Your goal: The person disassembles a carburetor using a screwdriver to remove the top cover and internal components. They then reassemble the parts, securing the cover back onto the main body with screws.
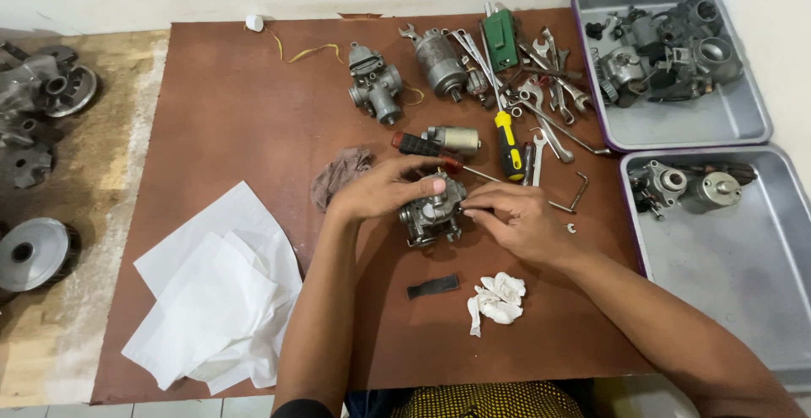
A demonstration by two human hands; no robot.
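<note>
**Both hands on a small carburettor at mid-board**

Nearest the camera: yellow-patterned cloth [494, 401] at the bottom edge, between two bare forearms. Beneath everything, a brown board [228, 105]. On its right, two grey metal trays: upper tray [735, 118] crowded with engine parts, lower tray [718, 283] with two round metal pieces at the top. At lower left, a loose stack of white paper sheets [211, 291]. At mid-board, a grey carburettor [432, 211], gripped from the left by the left hand [380, 188], thumb pressed on top, and pinched at its right side by the fingertips of the right hand [519, 219]. Behind it, a heap of spanners [549, 97], a second carburettor [376, 84], a yellow-handled screwdriver [509, 146]. Just left, a brown rag [338, 173]. In front, a crumpled white tissue [496, 298] and a black strip [432, 286].
</note>
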